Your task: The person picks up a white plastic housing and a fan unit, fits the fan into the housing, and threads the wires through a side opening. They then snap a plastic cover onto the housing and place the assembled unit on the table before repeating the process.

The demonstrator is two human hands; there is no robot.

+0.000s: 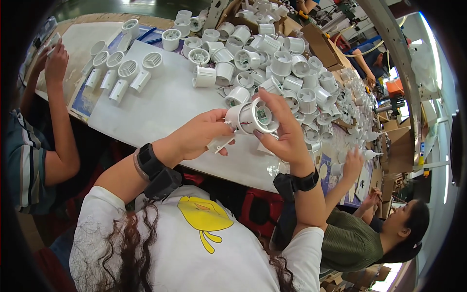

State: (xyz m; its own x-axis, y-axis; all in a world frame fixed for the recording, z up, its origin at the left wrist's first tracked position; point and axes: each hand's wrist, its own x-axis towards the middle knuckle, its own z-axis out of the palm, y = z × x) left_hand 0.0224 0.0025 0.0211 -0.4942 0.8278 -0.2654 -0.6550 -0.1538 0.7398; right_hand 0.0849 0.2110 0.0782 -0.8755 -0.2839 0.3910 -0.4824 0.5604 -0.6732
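left hand (202, 135) pinching white housing (238, 116), right hand (288, 130) curled around its rim (254, 116); seems fitting step, next move calls for steady alignment

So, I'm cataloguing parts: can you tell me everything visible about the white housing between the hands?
The white housing looks like smooth plastic: a short round body, its thick-rimmed open end turned toward the camera, with a green circuit board inside. A white handle-like piece juts below the left grip; fingers hide any join. It is held above the white work surface, left grip on its left side, right grip around the rim.
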